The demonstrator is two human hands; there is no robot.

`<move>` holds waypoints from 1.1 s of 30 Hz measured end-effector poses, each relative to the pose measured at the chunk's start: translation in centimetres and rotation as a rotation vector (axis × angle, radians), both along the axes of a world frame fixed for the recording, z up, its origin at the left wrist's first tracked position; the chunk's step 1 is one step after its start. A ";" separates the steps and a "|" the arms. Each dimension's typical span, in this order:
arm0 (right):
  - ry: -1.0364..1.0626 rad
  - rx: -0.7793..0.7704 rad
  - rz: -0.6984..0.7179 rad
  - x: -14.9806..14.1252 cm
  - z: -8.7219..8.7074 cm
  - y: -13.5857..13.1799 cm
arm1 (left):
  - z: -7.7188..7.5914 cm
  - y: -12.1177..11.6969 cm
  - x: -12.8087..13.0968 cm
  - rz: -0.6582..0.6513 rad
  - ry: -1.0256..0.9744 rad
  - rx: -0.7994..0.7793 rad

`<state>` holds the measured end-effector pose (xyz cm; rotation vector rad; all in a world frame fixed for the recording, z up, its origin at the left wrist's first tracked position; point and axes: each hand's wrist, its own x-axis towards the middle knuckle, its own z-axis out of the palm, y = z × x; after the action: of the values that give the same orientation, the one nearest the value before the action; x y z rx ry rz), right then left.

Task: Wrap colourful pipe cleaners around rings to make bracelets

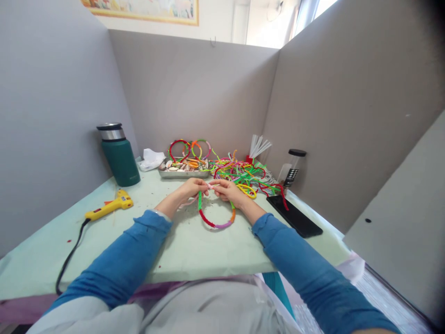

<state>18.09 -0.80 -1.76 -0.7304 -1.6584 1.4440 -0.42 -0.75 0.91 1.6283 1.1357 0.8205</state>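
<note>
A ring wrapped in coloured pipe cleaner (207, 219) hangs below my two hands, with green, red, purple and orange stretches along it. My left hand (193, 188) is closed in a pinch on the upper left of the ring, where a pale pink pipe cleaner (189, 202) trails out beneath the fingers. Close against it, my right hand (227, 191) pinches the pink pipe cleaner at the top of the ring. Between the fingertips a little pink shows; the fingers hide the rest of that part.
Behind my hands stands a metal tray (184, 174) of shells, with finished-looking rings (179, 150) on it. A tangled pile of pipe cleaners (239, 169) lies right of it. Left are a yellow glue gun (111, 206) and green bottle (120, 157); right, a black phone (295, 217) and clear bottle (294, 169).
</note>
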 end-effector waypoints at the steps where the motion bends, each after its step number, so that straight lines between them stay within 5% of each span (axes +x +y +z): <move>1: -0.006 0.009 -0.008 0.0 0.0 0.0 | 0.0 0.1 0.0 0.000 0.015 0.004; 14: -0.140 0.190 -0.104 -0.2 -0.9 0.9 | 0.3 -0.3 -0.4 -0.006 0.096 -0.019; 29: -0.214 0.295 -0.135 -0.3 -1.7 1.6 | 0.1 -0.4 0.3 0.149 0.194 -0.079; 33: -0.248 0.302 -0.146 -0.4 -1.7 1.7 | -0.1 -0.4 0.4 0.147 0.281 0.012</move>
<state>17.73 0.89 -3.44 -0.8629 -1.9152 1.0033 -0.05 -1.15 0.82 1.7235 1.4632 0.7061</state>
